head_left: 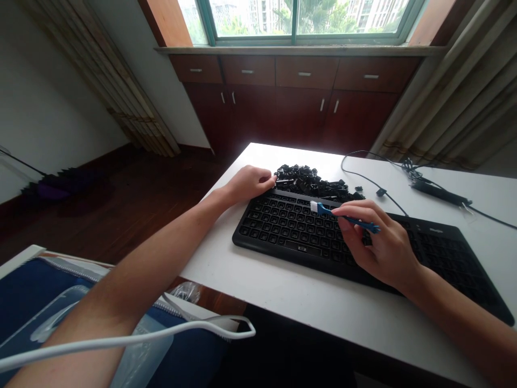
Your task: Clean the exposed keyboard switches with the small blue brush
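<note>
A black keyboard [291, 229] with its keycaps taken off lies on a white table [307, 302]. Behind it sits a pile of loose black keycaps [311, 180]. My left hand [246, 183] rests at the keyboard's far left corner, its fingertips closed on a keycap at the pile's edge. My right hand [379, 242] holds a small blue brush [343, 215] with a white head. The brush head touches the keyboard's upper key rows.
Black cables and a small dark device [436, 191] lie at the table's back right. Dark wooden cabinets [291, 102] stand under the window. A blue bag with a white strap [133, 339] sits at lower left. Curtains hang on the right.
</note>
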